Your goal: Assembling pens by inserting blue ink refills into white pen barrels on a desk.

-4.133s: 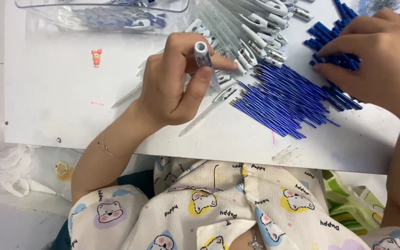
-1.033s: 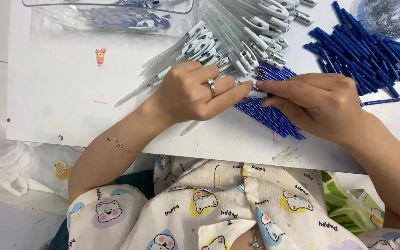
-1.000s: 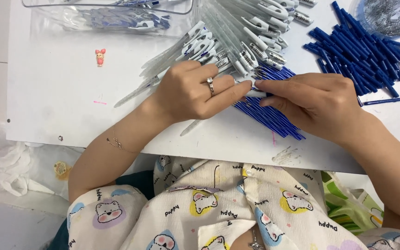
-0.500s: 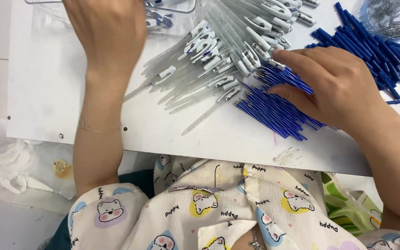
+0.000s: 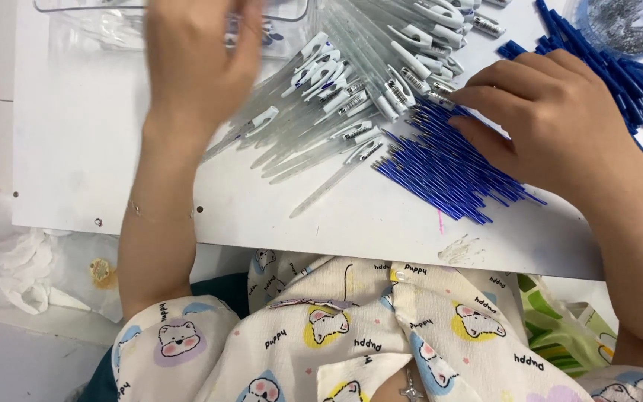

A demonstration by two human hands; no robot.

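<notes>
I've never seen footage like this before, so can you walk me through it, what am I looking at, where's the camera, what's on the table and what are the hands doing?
There is no machine here: a person works with two bare hands, and the single camera sits on their head, looking down. The white board in front of them carries a heap of clear pen barrels with white clips, a fan of thin blue refills and a pile of blue caps at the far right. A clear plastic tray stands at the top left. The left hand is blurred, stretched toward that tray; whether it holds anything I cannot tell. The right hand rests with its fingertips on the blue refills, not visibly gripping one.
</notes>
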